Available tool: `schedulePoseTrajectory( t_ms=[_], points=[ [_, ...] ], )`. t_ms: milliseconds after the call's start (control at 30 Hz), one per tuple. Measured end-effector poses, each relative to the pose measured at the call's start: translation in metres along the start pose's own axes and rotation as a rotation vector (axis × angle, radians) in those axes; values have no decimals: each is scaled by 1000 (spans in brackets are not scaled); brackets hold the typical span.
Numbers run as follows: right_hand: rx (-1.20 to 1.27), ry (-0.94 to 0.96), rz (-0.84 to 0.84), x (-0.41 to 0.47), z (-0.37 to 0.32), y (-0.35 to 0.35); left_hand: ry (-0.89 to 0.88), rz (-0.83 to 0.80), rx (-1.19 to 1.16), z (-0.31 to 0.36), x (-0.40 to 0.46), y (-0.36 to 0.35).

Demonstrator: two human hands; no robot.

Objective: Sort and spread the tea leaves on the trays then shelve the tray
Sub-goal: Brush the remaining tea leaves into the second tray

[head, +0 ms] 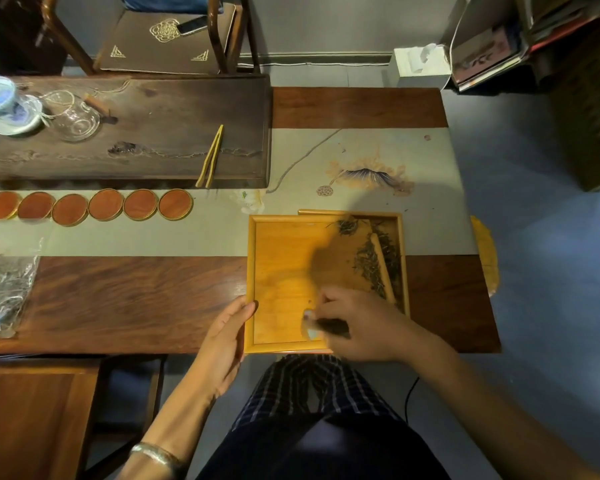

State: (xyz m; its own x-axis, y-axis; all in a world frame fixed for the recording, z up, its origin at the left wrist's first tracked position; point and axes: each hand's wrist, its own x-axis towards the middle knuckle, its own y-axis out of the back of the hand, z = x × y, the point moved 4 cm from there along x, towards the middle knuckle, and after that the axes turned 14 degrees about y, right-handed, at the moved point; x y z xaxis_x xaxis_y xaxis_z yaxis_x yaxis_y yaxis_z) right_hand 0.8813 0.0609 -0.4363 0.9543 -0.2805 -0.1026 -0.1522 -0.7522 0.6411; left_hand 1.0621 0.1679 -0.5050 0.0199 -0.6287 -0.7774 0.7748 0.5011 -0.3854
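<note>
A light wooden tray point(250, 265) lies at the table's front edge, overlapping a second tray point(405, 258) beneath it on the right. Dark tea leaves point(368, 261) lie in a strip along the top tray's right side, with a small clump point(345, 226) at its far edge. My left hand point(222, 344) grips the top tray's left rim near the front corner, thumb on the rim. My right hand point(364, 323) hovers over the tray's front right part, closed on a small blurred dark object with a pale end point(321, 328).
A clear bag of tea leaves point(0, 282) lies at the far left. Several round red coasters point(87, 207) line the grey runner. Bamboo tongs point(210, 157) rest on the dark tea board point(153, 133), beside a glass pitcher point(75, 116). A wooden stool point(39, 410) stands front left.
</note>
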Motion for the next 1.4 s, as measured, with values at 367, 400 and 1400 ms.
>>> schedulePoseTrajectory(
  t_ms=[367, 400, 1400],
  points=[
    [206, -153, 389, -60, 34, 48, -28, 21, 54, 5, 5, 11],
    [192, -147, 363, -64, 36, 45, -27, 35, 76, 6, 6, 11],
    [-99, 50, 238, -24, 8, 15, -82, 101, 221, 7, 4, 14]
  ],
)
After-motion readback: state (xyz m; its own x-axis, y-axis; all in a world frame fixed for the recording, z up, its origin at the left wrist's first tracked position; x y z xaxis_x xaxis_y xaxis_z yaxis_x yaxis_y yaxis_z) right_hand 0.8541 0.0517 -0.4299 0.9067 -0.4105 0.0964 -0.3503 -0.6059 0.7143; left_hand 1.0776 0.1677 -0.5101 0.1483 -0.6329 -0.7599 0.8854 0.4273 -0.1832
